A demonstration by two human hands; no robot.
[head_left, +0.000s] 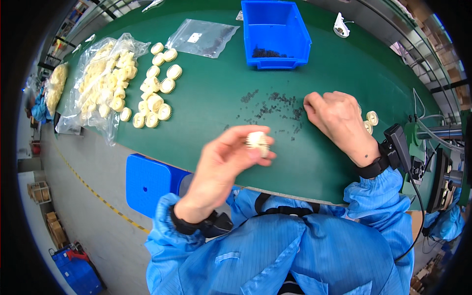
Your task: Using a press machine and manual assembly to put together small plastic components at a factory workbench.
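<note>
A cream plastic gear (257, 140) is held between the thumb and fingers of my left hand (219, 160), raised over the near part of the green table. My right hand (338, 118) is at the right edge of a scatter of tiny black parts (281, 101). Its thumb and index finger are pinched together, and whatever may be between them is too small to make out. Just beyond that hand lie a few more cream gears (372, 118), partly covered by it. Loose cream gears (154, 103) stand in a cluster on the left of the table.
A blue bin (301, 44) with black parts inside stands at the far middle. Left of it lies a clear flat bag (202, 37). An open plastic bag of cream gears (101, 73) fills the left end. A blue stool (147, 184) is beside the table; metal equipment (442, 132) stands right.
</note>
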